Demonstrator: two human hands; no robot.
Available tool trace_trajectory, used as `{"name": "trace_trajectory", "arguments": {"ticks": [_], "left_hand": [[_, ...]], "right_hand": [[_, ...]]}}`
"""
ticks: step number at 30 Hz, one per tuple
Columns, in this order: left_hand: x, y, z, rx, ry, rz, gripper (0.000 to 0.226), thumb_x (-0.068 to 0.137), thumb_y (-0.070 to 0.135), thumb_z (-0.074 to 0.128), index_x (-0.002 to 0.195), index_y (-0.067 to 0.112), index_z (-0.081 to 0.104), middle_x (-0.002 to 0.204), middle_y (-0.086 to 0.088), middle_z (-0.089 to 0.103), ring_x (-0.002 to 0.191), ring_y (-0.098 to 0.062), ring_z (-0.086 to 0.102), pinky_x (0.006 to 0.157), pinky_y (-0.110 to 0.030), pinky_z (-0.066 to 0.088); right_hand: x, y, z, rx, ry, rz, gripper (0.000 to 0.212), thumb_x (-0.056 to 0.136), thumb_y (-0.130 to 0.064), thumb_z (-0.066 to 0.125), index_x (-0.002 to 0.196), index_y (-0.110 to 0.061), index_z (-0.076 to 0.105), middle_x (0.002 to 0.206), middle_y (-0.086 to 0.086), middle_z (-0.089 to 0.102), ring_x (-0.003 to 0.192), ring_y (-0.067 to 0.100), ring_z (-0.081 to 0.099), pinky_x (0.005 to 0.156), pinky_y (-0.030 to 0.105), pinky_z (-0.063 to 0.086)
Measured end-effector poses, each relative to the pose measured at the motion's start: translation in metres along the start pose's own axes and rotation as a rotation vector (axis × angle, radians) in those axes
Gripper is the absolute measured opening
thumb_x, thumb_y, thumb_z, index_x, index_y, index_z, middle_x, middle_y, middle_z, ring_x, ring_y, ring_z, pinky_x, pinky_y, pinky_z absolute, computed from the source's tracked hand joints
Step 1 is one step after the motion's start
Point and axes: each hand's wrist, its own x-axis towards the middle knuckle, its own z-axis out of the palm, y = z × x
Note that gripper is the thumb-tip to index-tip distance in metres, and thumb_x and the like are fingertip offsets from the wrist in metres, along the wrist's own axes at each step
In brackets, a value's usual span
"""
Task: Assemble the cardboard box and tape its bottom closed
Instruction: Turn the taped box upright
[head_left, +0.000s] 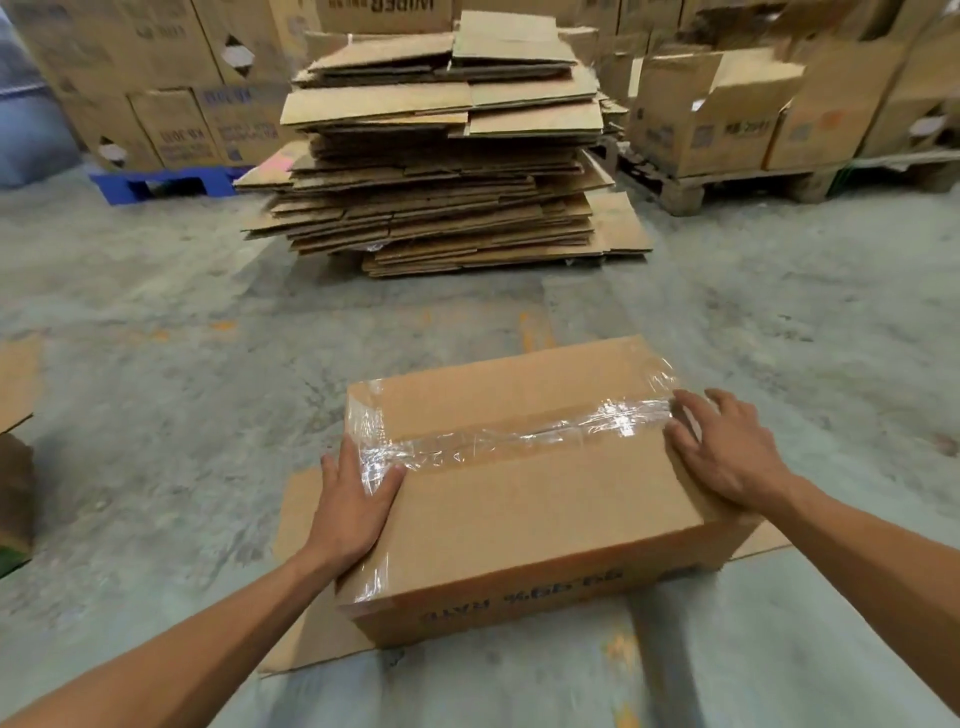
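A brown cardboard box (524, 499) stands upside down on the floor in front of me, its print inverted on the near side. A strip of clear tape (519, 441) runs along the middle seam of its upper face and folds over both ends. My left hand (358, 504) lies flat on the box's left end, fingers spread over the tape. My right hand (727, 452) presses flat on the right end, fingers at the tape's end. Neither hand holds anything.
A flat cardboard sheet (306, 587) lies under the box on the concrete floor. A tall stack of flattened boxes (441, 171) stands ahead. Stacked cartons on a blue pallet (161, 184) at back left and on a wooden pallet (737, 184) at back right.
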Motion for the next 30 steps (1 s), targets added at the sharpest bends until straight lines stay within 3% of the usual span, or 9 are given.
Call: {"name": "trace_trajectory", "arguments": {"ticks": [4, 10, 14, 16, 18, 21, 25, 28, 30], "left_hand": [[-0.001, 0.003, -0.002, -0.209, -0.027, -0.147, 0.092, 0.085, 0.064, 0.058, 0.155, 0.037, 0.005, 0.148, -0.003, 0.048, 0.12, -0.032, 0.057, 0.097, -0.038, 0.044], [0.019, -0.004, -0.031, -0.305, -0.097, -0.099, 0.096, 0.071, 0.074, 0.064, 0.149, 0.045, 0.016, 0.14, 0.006, 0.054, 0.11, -0.019, 0.063, 0.098, -0.044, 0.05], [0.021, 0.0, -0.057, -0.297, -0.167, -0.084, 0.086, 0.083, 0.058, 0.064, 0.152, 0.038, 0.016, 0.142, 0.008, 0.045, 0.11, -0.01, 0.059, 0.084, -0.028, 0.049], [0.013, 0.002, -0.063, -0.329, -0.219, -0.083, 0.083, 0.088, 0.048, 0.064, 0.153, 0.037, 0.014, 0.137, 0.007, 0.044, 0.102, -0.003, 0.057, 0.074, -0.021, 0.047], [-0.025, -0.033, -0.11, -0.327, -0.128, -0.217, 0.099, 0.077, 0.062, 0.069, 0.154, 0.04, 0.01, 0.145, 0.004, 0.042, 0.109, -0.012, 0.059, 0.079, -0.027, 0.051], [-0.028, -0.042, -0.103, -0.307, -0.159, -0.219, 0.117, 0.059, 0.075, 0.073, 0.153, 0.042, 0.01, 0.148, 0.003, 0.044, 0.115, -0.02, 0.06, 0.093, -0.038, 0.052], [-0.019, -0.011, -0.09, -0.358, -0.155, -0.12, 0.072, 0.081, 0.052, 0.071, 0.14, 0.04, 0.032, 0.125, 0.014, 0.06, 0.102, -0.008, 0.065, 0.079, -0.025, 0.053], [-0.005, 0.007, -0.098, -0.367, -0.066, -0.011, 0.071, 0.083, 0.046, 0.072, 0.143, 0.038, 0.035, 0.124, 0.017, 0.061, 0.107, -0.007, 0.064, 0.092, -0.033, 0.053], [0.0, 0.018, -0.107, -0.378, 0.022, 0.094, 0.06, 0.086, 0.038, 0.07, 0.136, 0.046, 0.037, 0.12, 0.023, 0.058, 0.105, 0.004, 0.063, 0.089, -0.023, 0.051]], "right_hand": [[-0.004, 0.002, -0.002, 0.319, -0.147, 0.097, 0.066, 0.098, -0.053, 0.038, 0.156, -0.03, 0.016, 0.159, 0.006, 0.031, 0.138, 0.034, 0.039, 0.11, 0.043, 0.031], [-0.005, -0.006, -0.02, 0.588, -0.228, 0.114, 0.075, 0.094, -0.046, 0.056, 0.155, -0.035, 0.013, 0.155, -0.004, 0.034, 0.131, 0.026, 0.045, 0.097, 0.033, 0.036], [-0.012, -0.008, -0.021, 0.701, -0.362, 0.115, 0.071, 0.092, -0.049, 0.057, 0.145, -0.054, 0.011, 0.125, -0.011, 0.045, 0.093, 0.013, 0.06, 0.069, 0.032, 0.051], [-0.013, -0.012, -0.011, 0.764, -0.346, 0.132, 0.071, 0.088, -0.049, 0.063, 0.143, -0.056, 0.02, 0.129, -0.008, 0.052, 0.098, 0.019, 0.064, 0.08, 0.04, 0.055], [-0.031, -0.061, 0.011, 0.93, -0.396, 0.084, 0.067, 0.087, -0.042, 0.067, 0.142, -0.051, 0.029, 0.128, -0.003, 0.06, 0.098, 0.025, 0.069, 0.082, 0.042, 0.057], [-0.04, -0.06, 0.019, 0.962, -0.355, 0.106, 0.061, 0.091, -0.033, 0.066, 0.142, -0.043, 0.034, 0.122, -0.001, 0.064, 0.093, 0.025, 0.071, 0.071, 0.036, 0.057], [-0.035, -0.045, -0.001, 0.956, -0.274, 0.104, 0.057, 0.09, -0.034, 0.067, 0.139, -0.038, 0.038, 0.116, -0.004, 0.064, 0.093, 0.023, 0.068, 0.074, 0.036, 0.055], [-0.024, -0.048, -0.022, 0.928, -0.173, 0.024, 0.062, 0.09, -0.035, 0.066, 0.144, -0.035, 0.035, 0.121, -0.001, 0.061, 0.091, 0.017, 0.066, 0.067, 0.031, 0.051], [-0.017, -0.051, -0.034, 0.899, -0.069, -0.06, 0.072, 0.087, -0.042, 0.068, 0.147, -0.038, 0.029, 0.131, -0.003, 0.057, 0.101, 0.018, 0.065, 0.079, 0.036, 0.053]]}}
